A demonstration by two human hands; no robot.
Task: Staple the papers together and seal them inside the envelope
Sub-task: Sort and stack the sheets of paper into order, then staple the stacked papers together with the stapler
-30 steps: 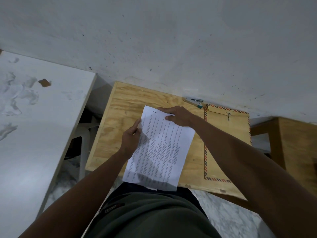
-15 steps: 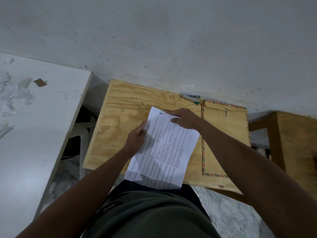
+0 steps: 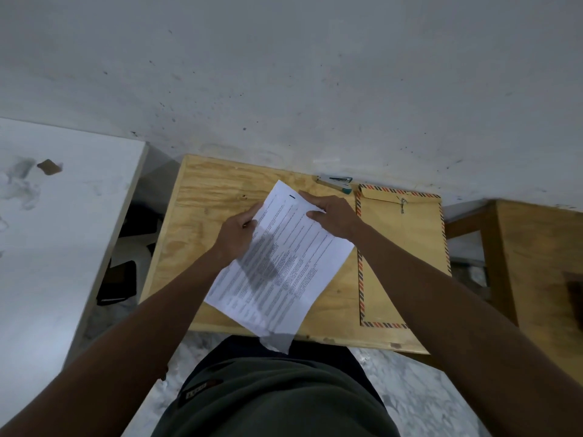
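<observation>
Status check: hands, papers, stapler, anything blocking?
Left hand and right hand grip papers over table. Stapler untouched, envelope flat. Nothing blocking.

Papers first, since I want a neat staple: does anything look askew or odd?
Yes. The papers lie skewed on the wooden table, one lower sheet's corner poking past the stack over the near edge. Both hands hold their top.

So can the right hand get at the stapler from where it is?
Probably yes. The stapler lies just beyond the right hand on the wooden table, with nothing between. But that hand holds the papers and must let go first.
</observation>
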